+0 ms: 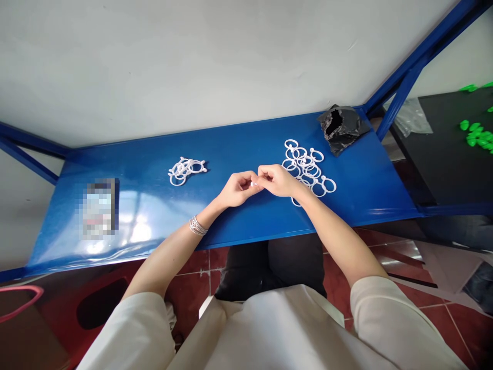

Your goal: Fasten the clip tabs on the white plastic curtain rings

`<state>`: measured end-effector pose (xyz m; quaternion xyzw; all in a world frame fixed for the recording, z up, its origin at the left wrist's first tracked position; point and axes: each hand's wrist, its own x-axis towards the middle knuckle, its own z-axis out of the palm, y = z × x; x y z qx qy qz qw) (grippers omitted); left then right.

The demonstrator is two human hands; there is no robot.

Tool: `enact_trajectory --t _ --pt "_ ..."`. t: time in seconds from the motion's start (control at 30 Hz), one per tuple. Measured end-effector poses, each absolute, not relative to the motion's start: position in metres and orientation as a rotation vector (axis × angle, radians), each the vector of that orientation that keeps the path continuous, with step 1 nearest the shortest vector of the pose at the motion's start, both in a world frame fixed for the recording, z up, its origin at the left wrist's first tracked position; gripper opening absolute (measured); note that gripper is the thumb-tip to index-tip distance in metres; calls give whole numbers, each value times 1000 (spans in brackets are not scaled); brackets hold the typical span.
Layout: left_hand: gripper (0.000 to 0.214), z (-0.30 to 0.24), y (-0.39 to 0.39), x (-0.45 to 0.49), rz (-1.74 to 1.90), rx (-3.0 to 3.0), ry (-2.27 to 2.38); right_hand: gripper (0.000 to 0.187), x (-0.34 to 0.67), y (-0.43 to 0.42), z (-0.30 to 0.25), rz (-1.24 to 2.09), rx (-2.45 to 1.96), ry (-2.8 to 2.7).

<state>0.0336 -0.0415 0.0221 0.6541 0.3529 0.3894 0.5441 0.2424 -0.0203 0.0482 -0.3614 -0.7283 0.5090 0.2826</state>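
Observation:
My left hand [239, 189] and my right hand [280, 181] meet over the middle of the blue table [154, 149], fingertips pressed together. Between them shows a small white piece [253, 183]; most of it is hidden by the fingers, so its full shape cannot be made out. Both hands are closed in a pinch around it. Just beyond my right hand lies a larger pile of white plastic rings with small round knobs [308, 167], partly covered by that hand. To the left of my left hand sits a smaller cluster of similar rings [187, 168].
A crumpled black plastic bag [341, 128] stands at the back right corner. A blurred-out flat object [99, 208] lies at the left. Blue metal braces [402, 103] rise at the table's ends. Green pieces [479, 136] rest on a dark surface at the far right.

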Motion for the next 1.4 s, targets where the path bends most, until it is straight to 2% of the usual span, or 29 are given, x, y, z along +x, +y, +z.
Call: enact_trajectory --t 0.2,0.47,0.6,0.73,0.87,1.1,1.3,1.4 --pt "65 33 -49 43 933 1516 793 83 233 -20 45 1382 -890 -1865" --pt "55 36 -48 38 876 1546 770 82 229 -20 49 1510 -791 -1771" --pt "54 28 -36 28 967 1505 820 71 238 -15 44 1373 -938 -1776" --pt "56 18 -22 18 1067 1392 925 43 260 -5 45 1008 -1109 -1859" --pt "55 14 -18 16 1056 1386 918 25 280 1 52 981 -1206 -2050" --pt "50 11 -19 17 1069 1434 870 25 279 -2 56 984 -1288 -2320" --pt "58 10 -18 18 1087 1404 885 40 287 -3 60 1122 -1268 -2315" --pt "58 9 -18 19 1080 1406 911 32 287 -2 61 1083 -1281 -2389"
